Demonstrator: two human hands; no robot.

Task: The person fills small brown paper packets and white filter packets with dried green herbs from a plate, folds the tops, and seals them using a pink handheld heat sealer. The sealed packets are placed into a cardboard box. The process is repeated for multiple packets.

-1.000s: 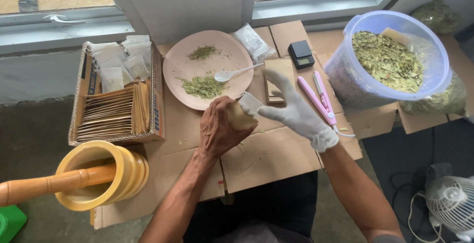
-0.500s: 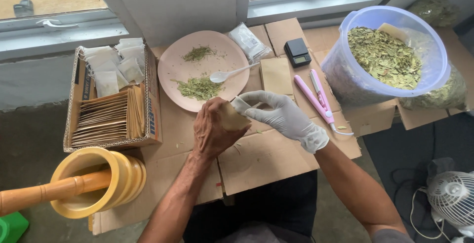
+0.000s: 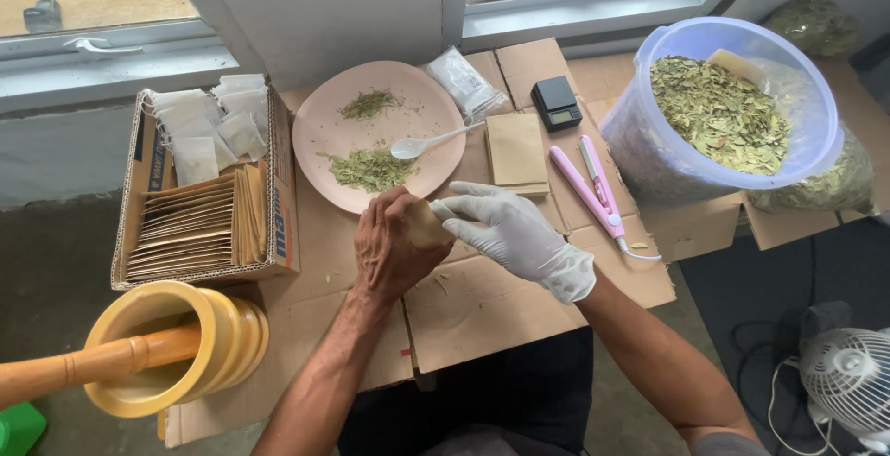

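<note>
Work surface: we see flattened brown cardboard (image 3: pixel 482 312) spread under everything, with a window sill along the 12 o'clock edge.
Tub: a big clear plastic tub (image 3: pixel 649 145) of dried green leaves sits at 2 o'clock from our hands.
Box: a cardboard box (image 3: pixel 283 206) at 9 o'clock holds stacked tan envelopes and small white sachets.
Mortar: a yellow mortar (image 3: pixel 218 345) at 8 o'clock has a wooden pestle (image 3: pixel 88 368) resting in it.
Plate: a pink plate (image 3: pixel 320 132) lies at 12 o'clock from our hands, carrying two heaps of crushed leaf and a white spoon (image 3: pixel 417 145).
Fan: a small white fan (image 3: pixel 848 382) stands at 4 o'clock.
Left hand: our bare left hand (image 3: pixel 389 247) is curled snugly around a small tan packet (image 3: pixel 428 226), just below the plate's rim.
Right hand: our white-gloved right hand (image 3: pixel 514 234) meets the packet from 3 o'clock, fingertips pinched onto its end.
Sealer: a pink clamp-style sealer (image 3: pixel 593 192) lies at 2 o'clock, just beside the glove.
Envelopes: a tan envelope stack (image 3: pixel 517 150) lies at 1 o'clock.
Scale: a small black pocket scale (image 3: pixel 556 104) sits beyond the stack.
Bag: a clear bag of sachets (image 3: pixel 468 81) lies at 12 o'clock, beside the plate.
</note>
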